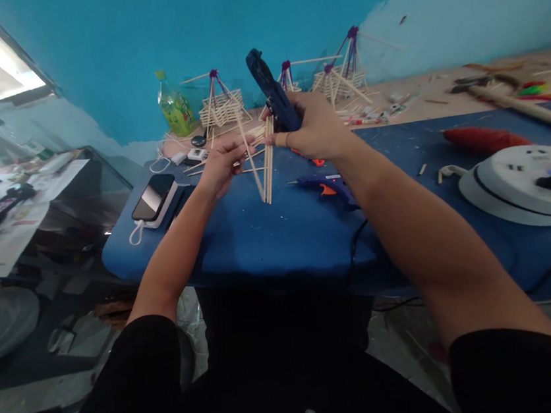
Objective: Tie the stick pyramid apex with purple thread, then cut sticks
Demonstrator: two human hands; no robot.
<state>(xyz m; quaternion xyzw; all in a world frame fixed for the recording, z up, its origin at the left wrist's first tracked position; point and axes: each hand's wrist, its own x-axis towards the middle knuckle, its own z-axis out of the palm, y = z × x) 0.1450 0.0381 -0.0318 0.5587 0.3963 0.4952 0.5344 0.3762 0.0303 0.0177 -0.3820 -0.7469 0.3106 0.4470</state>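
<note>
In the head view, the left hand (223,164) pinches one stick (256,177) between thumb and fingers; the right hand (315,126) wraps a dark tool (273,94) and also holds a bundle (269,164) of sticks at its thumb. Stick and bundle are between the hands, over the blue mat (259,241), left of the glue gun (321,181). Their long axes slant into a narrow V, lower ends nearly meeting and pointing at the mat's near edge; a light pinch and levelled ends should suit this handling best
</note>
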